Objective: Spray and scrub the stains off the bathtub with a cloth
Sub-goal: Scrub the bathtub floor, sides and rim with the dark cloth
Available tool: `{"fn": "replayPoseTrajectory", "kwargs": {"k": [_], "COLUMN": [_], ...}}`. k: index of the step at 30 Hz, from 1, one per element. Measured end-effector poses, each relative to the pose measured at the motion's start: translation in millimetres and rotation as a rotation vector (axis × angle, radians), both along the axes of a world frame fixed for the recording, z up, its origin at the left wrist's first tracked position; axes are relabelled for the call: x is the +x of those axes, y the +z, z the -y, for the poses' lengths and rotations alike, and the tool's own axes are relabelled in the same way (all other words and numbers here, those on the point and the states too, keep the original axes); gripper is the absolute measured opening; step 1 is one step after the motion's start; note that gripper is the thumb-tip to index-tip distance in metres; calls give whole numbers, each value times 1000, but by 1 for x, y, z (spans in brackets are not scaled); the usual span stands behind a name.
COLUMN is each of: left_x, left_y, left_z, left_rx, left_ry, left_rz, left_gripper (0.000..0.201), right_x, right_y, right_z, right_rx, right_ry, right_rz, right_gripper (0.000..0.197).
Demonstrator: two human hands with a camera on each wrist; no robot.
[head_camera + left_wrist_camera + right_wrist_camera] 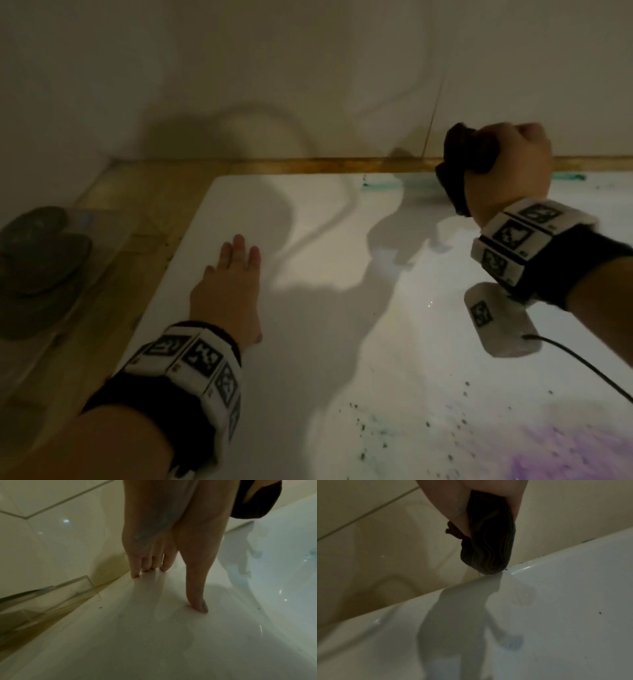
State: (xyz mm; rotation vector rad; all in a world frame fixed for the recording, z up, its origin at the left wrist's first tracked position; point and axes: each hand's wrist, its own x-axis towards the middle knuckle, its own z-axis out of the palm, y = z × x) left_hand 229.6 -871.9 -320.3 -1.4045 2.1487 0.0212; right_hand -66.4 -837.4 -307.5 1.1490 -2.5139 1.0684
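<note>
The scrubbing step is in hand: the cloth (462, 161) is held tight in the right hand (507, 168) at the upper right. The left hand (229, 291) is laid flat and empty on the bathtub (308, 342). Next, the green stain (380, 184) should be rubbed.

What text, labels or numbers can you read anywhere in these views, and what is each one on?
No readable words anywhere.
Left wristband: black-and-white square marker patterns, no letters; tiny print beside them too small to read.
Right wristband: same marker patterns; tiny print too blurred to read.
White module under the right wrist: one marker pattern, no text.
Cloth, bathtub, wall tiles: nothing printed.
</note>
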Motion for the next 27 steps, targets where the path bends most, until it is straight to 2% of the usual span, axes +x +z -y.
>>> {"fn": "replayPoseTrajectory", "kwargs": {"k": [3,5,6,8,11,14,16,17,19,20,22,24,27], "left_x": [4,5,5,6,7,10,14,15,16,16,16,16,16], "left_y": [4,4,3,0,-1,0,0,0,-1,-3,-5,-6,-7], "left_z": [1,-1,0,0,0,2,3,4,4,4,4,5,5], "left_rx": [1,-13,-29,-52,-49,-36,-14,-12,-25,-31,-35,-39,-38], "left_ry": [-17,-13,-14,-19,-22,-31,-41,-47,-49,-46,-33,-29,-29], "left_rz": [-55,-90,-107,-131,-150,-181,-194,-204,-233,-246,-265,-273,-278], "left_gripper": [111,105,102,97,96,101,108,109,108,108,106,105,104], "right_x": [-7,-8,-3,19,76,117,121,114,88,73,51,52,91], "right_y": [-3,-1,2,7,7,-4,-14,-17,-20,-20,-10,1,1], "right_z": [22,34,41,54,65,58,44,39,40,47,64,81,91], "right_rx": [288,516,565,558,434,376,300,175,11,33,281,437,396], "right_ry": [-35,-62,-39,81,374,615,716,708,522,380,163,191,447], "right_rz": [-23,12,10,4,13,115,30,-36,-111,-129,-62,72,120], "right_gripper": [34,30,25,22,24,21,22,22,26,30,32,28,22]}}
